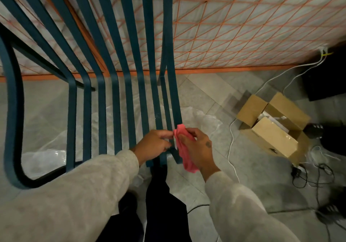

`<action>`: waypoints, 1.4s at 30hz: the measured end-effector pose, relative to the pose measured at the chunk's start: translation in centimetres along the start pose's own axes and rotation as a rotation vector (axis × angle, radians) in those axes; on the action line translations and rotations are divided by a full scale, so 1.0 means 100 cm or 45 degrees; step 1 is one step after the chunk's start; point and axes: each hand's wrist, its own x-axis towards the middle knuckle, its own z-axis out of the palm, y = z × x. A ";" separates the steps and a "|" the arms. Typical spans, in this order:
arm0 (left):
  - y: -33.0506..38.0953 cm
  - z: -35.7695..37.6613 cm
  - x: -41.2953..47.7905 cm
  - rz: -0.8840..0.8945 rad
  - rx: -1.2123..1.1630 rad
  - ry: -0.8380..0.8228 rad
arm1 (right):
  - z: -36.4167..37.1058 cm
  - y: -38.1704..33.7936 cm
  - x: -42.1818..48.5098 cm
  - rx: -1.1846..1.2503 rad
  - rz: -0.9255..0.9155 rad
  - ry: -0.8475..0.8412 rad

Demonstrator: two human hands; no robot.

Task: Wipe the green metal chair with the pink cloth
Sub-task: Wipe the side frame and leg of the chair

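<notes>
Sleeves: two, pale grey, entering from the bottom edge; dark trousers between them.

Right hand (pixel 198 148): curled closed over the cloth (pixel 184 149), thumb on top, pressing it to the near end of the rightmost slat.

Cloth: pink, bunched, its upper end against the slat, its tail hanging below the palm.

Left hand (pixel 152 145): fingers pinched together at the cloth's left edge; whether it has hold of the cloth or the slat end cannot be told.

Chair (pixel 116 99): dark green metal, flat slats running away from the viewer and curving up into the back, tubular frame looping at left. Slats show no wet streaks or visible dirt (dim light, so cleaned and uncleaned parts look alike).

Progress, as judged: cloth is at one slat end only; the remaining slats, the back and the frame loop show no sign either way, so most of the wiping may be left.

Floor (pixel 206 95): grey tile, clear plastic sheet under the chair.

Box (pixel 271 127): cardboard, open, right of chair, white cable beside it.

Mattress (pixel 243 26): leaning behind, orange quilting lines.
</notes>
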 end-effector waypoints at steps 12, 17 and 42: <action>-0.034 -0.022 -0.095 0.171 0.259 0.125 | -0.017 0.047 -0.138 0.379 0.162 0.139; -0.054 -0.011 -0.103 0.133 0.370 0.093 | 0.000 0.085 -0.167 0.567 0.269 0.226; -0.097 0.072 0.002 0.171 -0.036 0.068 | 0.035 0.137 -0.061 0.348 -0.184 0.374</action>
